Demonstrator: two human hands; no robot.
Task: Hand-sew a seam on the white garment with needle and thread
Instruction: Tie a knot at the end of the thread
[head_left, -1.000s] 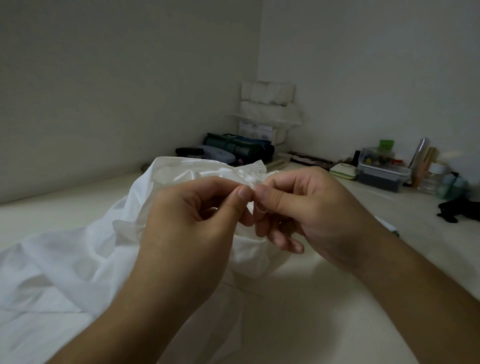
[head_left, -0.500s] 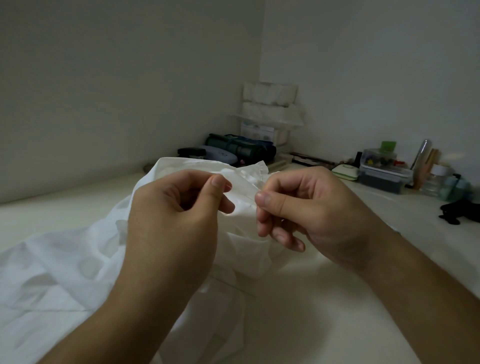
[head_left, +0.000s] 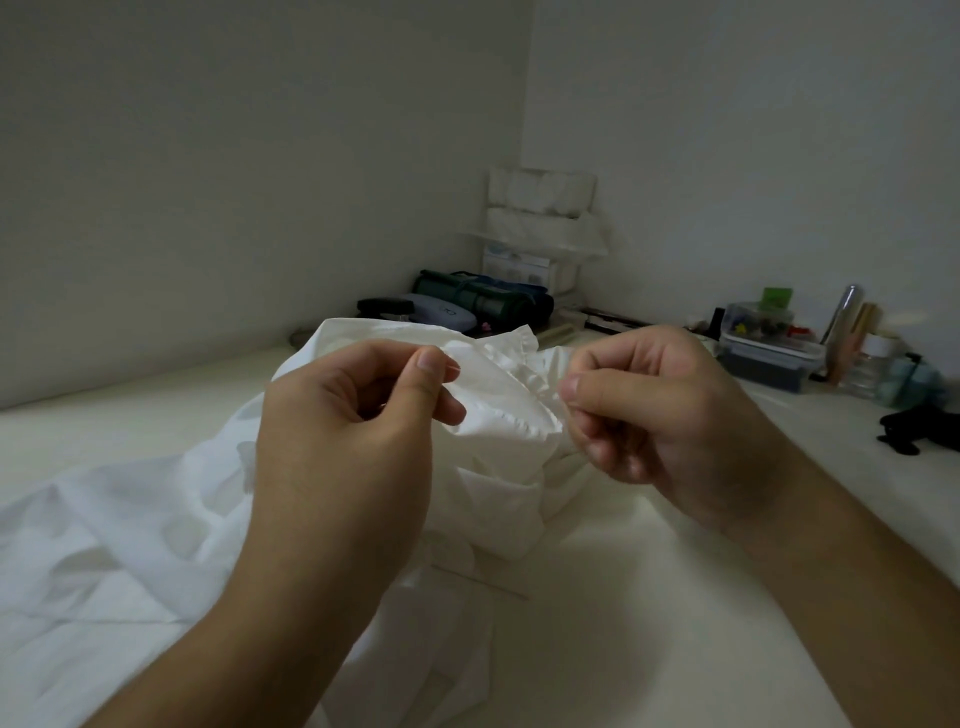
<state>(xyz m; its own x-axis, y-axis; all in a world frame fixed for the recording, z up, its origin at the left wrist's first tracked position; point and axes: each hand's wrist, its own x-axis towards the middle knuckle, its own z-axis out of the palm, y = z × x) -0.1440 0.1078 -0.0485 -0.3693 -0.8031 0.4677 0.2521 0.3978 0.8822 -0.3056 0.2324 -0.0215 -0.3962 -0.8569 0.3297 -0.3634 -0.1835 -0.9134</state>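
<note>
Now left hand (head_left: 353, 426) and right hand (head_left: 660, 410) each pinch white garment (head_left: 498, 415) edge.

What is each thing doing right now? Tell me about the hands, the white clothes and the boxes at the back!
left hand: fingers curled, pinching the white garment.
right hand: thumb and fingers pinched at the garment's edge; needle too small to tell.
white garment: crumpled, one fold lifted between the hands, the rest lying on the table.
clear box: lid on, closed.
green roll: rolled up, lying on its side.
</note>
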